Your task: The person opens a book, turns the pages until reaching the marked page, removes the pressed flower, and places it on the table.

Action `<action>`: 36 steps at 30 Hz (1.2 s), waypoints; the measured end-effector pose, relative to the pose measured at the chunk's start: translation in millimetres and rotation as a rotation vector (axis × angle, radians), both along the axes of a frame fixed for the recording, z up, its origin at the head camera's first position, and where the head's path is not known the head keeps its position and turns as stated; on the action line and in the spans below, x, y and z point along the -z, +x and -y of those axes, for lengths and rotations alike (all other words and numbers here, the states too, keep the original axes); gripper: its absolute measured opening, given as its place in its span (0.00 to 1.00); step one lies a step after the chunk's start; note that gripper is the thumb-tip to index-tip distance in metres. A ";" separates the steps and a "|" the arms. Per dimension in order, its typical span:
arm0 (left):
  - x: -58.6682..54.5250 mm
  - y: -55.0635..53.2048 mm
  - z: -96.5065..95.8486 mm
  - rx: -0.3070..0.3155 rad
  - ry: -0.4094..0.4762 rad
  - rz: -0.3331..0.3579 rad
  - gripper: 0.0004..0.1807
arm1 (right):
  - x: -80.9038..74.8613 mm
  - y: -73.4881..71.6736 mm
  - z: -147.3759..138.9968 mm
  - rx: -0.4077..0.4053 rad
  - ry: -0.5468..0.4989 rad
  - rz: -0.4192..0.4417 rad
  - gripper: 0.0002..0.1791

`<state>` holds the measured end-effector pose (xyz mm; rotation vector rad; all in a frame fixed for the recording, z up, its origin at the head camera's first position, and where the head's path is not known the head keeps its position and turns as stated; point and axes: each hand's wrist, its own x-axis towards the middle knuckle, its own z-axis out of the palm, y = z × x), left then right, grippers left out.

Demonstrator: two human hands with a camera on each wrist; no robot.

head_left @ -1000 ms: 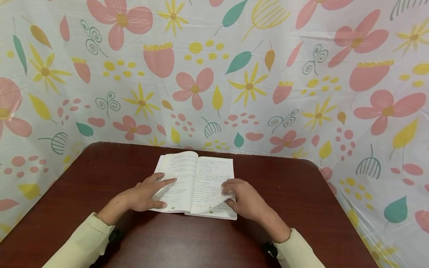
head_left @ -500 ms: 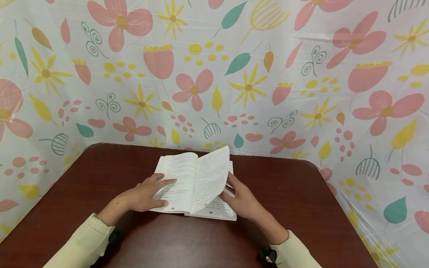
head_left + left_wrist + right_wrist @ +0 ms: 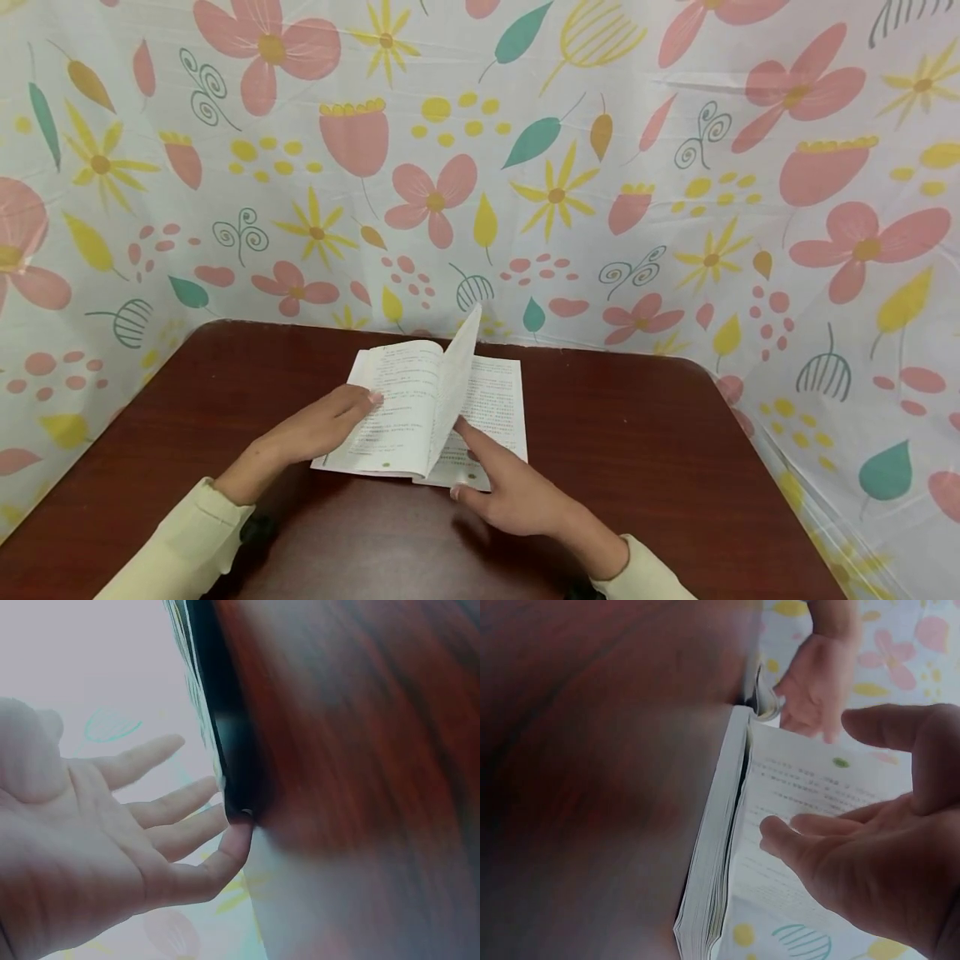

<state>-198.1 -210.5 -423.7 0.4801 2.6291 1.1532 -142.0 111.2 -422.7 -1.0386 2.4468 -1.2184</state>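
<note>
One book [image 3: 411, 375], open, lying on one dark red-brown worktop [image 3: 637, 450], near the far edge. Two hands, two pale sleeves, one cloth [image 3: 480, 108] behind, printed with flowers and leaves. Two printed pages face up, left and right; between them a raised leaf [image 3: 459, 362] stands steeply from the spine, its top corner highest. Whether that is one sheet or several, cannot tell. Left hand [image 3: 318, 429]: over the outer part of the left page, back upward, fingers straight and spread in the left wrist view, the little finger bent at the book's edge. The book lies ahead and to the right of this hand's wrist. Right hand [image 3: 517, 492]: at the lower right corner of the book, over the right page, fingers extended, thumb held apart, pinching nothing. Its foremost fingertip is at the raised leaf's right side; whether they touch, cannot tell. The book lies ahead and to the left of this hand, its spine between the two hands.
</note>
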 end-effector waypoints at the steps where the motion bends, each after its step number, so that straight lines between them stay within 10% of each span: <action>1: -1.2 -0.6 -0.3 -0.032 0.031 0.029 0.39 | 0.7 1.4 0.2 -0.006 0.027 -0.011 0.51; 7: -5.3 -3.0 1.6 -0.147 0.118 0.124 0.47 | 5.1 6.4 -0.2 -0.105 0.176 -0.033 0.52; 17: -9.3 -4.4 5.2 -0.118 0.179 0.146 0.50 | 7.7 14.3 1.0 -0.244 0.306 -0.106 0.53; 27: 2.6 -1.2 2.1 -0.021 -0.092 -0.119 0.55 | 9.0 12.8 0.5 -0.285 0.327 -0.176 0.53; 36: 4.2 8.1 0.0 0.085 -0.192 -0.117 0.44 | 8.4 1.5 -7.8 -0.191 0.373 -0.232 0.44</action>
